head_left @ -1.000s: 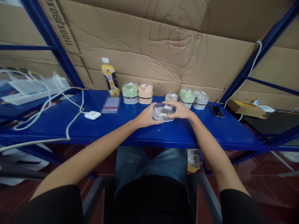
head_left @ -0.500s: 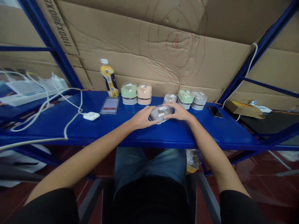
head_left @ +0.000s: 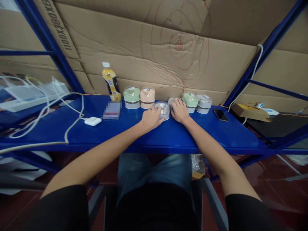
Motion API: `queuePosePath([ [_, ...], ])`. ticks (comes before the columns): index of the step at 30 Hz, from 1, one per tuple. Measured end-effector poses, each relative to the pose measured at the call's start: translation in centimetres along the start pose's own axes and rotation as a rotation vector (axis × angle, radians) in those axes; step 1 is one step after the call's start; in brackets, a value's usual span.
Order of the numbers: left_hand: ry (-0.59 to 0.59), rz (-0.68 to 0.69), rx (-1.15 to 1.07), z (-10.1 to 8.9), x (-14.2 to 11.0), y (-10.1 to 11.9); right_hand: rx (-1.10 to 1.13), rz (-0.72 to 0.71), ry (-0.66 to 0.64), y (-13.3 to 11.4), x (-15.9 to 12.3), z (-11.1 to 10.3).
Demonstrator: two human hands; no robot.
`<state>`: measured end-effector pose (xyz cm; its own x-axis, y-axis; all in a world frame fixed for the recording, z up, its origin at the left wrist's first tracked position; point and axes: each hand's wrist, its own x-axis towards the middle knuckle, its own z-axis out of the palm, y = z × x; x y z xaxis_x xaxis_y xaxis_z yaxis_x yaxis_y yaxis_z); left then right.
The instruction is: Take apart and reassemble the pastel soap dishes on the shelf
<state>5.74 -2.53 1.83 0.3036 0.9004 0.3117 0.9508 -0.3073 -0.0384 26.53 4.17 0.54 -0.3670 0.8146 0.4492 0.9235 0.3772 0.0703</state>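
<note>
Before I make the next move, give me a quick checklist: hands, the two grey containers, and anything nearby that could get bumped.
1. Left hand on the nearer grey container: ok, at its left side.
2. Right hand on the farther grey container: ok, covering much of it.
3. Nearer container upright on the blue table: appears ok.
4. Lids fastened on both: cannot tell, too small and partly covered.
5. Right hand clear of the green-and-grey container beside it: cannot tell, fingers very close.
6. Yellow drink bottle upright, apart from both hands: ok.
</note>
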Motion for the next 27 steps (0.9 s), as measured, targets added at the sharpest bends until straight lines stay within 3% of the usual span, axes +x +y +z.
queuePosePath([
  [4, -0.005, -0.034, -0.073, 0.6, 2.1, 0.6, -0.033, 0.039, -0.067, 0.2, 0.0, 0.5],
  [13, 0.023, -0.051, -0.059, 2.3, 7.0, 0.4, -0.043, 0.069, -0.042, 0.1, 0.0, 0.9],
  [19, 0.019, -0.025, -0.068, 1.8, 7.8, 0.1, -0.030, 0.098, -0.052, -0.3, -0.2, 0.7],
  [23, 0.143, 0.038, -0.103, 0.8, 7.5, -0.8, -0.021, 0.103, -0.027, -0.4, -0.2, 0.8],
  [27, 0.291, -0.071, -0.184, -0.4, 8.6, -2.8, -0.005, 0.113, 0.002, -0.7, -0.3, 0.8],
])
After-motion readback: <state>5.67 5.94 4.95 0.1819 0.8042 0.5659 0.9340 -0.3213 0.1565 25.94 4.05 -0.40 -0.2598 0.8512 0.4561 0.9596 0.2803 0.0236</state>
